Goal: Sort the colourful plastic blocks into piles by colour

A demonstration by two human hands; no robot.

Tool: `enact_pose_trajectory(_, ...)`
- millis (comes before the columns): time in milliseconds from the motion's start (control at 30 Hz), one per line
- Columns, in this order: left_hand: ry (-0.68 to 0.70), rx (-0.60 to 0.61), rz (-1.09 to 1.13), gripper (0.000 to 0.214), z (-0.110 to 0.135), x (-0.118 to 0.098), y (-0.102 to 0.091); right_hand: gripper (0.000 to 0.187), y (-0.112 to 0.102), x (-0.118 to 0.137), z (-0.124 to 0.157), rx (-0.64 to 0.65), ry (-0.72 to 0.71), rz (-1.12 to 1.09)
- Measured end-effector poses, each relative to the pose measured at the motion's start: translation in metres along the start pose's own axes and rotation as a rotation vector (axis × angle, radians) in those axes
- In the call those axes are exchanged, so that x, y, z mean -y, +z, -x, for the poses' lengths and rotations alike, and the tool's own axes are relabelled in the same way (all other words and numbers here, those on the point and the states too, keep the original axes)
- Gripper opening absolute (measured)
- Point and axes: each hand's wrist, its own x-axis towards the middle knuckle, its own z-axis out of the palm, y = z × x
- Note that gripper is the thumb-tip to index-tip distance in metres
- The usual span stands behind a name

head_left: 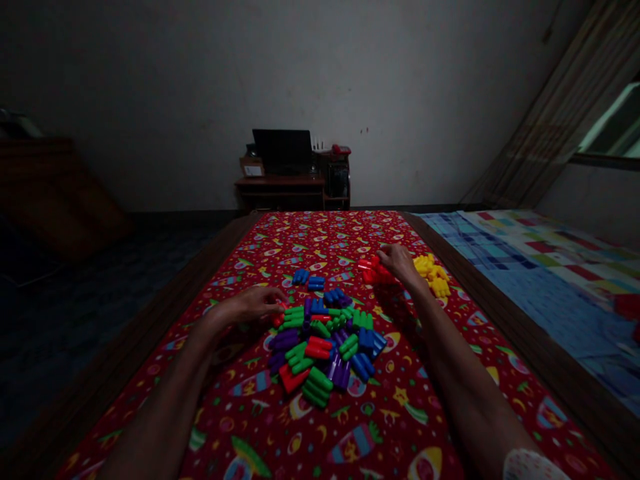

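My left hand (253,303) sits at the left edge of the mixed block pile (325,347) on the bed sheet (280,433), fingers curled onto a red block (278,319) there; whether they pinch it or just touch it, I can't tell. My right hand (397,261) reaches far, fingers closed down over the red block group (373,272), with the yellow block group (434,275) just right of it. Blue blocks (309,280) lie apart at the back, so colours sit in separate clusters.

You have bare red sheet (280,247) far and near; the mixed block pile (325,347) fills the middle, red blocks (373,272) and yellow blocks (433,273) crowd far right
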Motion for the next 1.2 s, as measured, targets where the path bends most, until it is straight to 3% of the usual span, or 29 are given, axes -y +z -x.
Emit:
enact_pose_trajectory(100, -0.019, -0.163, -0.004, 0.030, -0.004, 0.002, -0.006, 0.030, -0.005, 0.021, 0.002, 0.009, -0.104, -0.097)
enact_pose_trajectory(233, 0.045, -0.539, -0.045, 0.029, -0.008, -0.008, -0.010, 0.028, 0.002, 0.058, 0.014, 0.143, -0.300, -0.260)
enact_pose_trajectory(300, 0.090, -0.610, 0.027, 0.032, -0.009, -0.019, -0.006, 0.029, 0.012, 0.076, 0.024, 0.199, -0.377, -0.350)
enact_pose_trajectory(433, 0.173, -0.496, 0.217, 0.039, -0.009, -0.045, 0.015, 0.032, 0.027, 0.101, 0.038, 0.286, -0.452, -0.544)
enact_pose_trajectory(533, 0.215, -0.380, 0.275, 0.039, -0.011, -0.054, 0.028, 0.028, 0.026, 0.100, 0.036, 0.302, -0.463, -0.531)
enact_pose_trajectory(733, 0.195, -0.431, 0.188, 0.048, -0.016, -0.040, 0.027, 0.029, 0.000, 0.044, 0.011, 0.121, -0.216, -0.112)
enact_pose_trajectory(867, 0.209, -0.250, 0.047, 0.040, -0.013, -0.035, 0.028, 0.025, -0.007, 0.006, 0.006, 0.126, -0.018, 0.130)
enact_pose_trajectory(967, 0.286, -0.141, -0.072, 0.036, -0.011, -0.040, 0.036, 0.026, -0.005, 0.000, 0.005, 0.082, 0.055, 0.189)
enact_pose_trajectory(1100, 0.372, -0.018, -0.178, 0.031, -0.010, -0.045, 0.050, 0.029, -0.006, 0.019, 0.005, 0.008, -0.025, 0.152)
enact_pose_trajectory(1200, 0.367, -0.094, -0.300, 0.023, -0.009, -0.044, 0.059, 0.025, -0.009, 0.045, 0.011, 0.102, -0.207, 0.058)
